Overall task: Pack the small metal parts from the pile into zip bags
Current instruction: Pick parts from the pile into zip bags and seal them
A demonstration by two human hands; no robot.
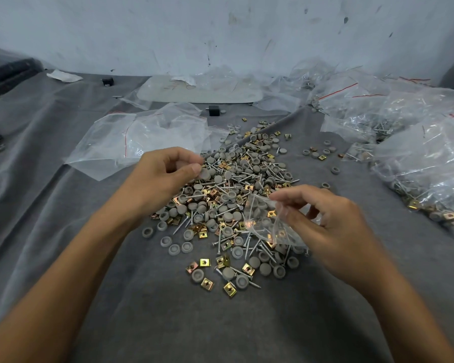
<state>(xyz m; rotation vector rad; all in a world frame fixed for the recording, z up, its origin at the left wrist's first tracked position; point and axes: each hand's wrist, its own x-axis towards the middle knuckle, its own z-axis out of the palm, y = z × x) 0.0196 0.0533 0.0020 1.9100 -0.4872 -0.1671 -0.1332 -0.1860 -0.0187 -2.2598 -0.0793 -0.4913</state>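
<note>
A pile of small parts (236,189) lies on the grey cloth in the middle: screws, grey round caps and brass square clips. My left hand (163,176) hovers over the pile's left edge and pinches a grey cap (204,174) between thumb and fingers. My right hand (325,224) is over the pile's right side and pinches the top of a small clear zip bag (268,221), which hangs above the parts. A few parts show through the bag; I cannot tell whether they are inside it or under it.
Several empty clear zip bags (142,137) lie behind the pile at the left. Filled bags (417,158) are heaped at the right. A pale flat board (199,93) lies at the back by the white wall. Grey cloth (220,323) covers the table.
</note>
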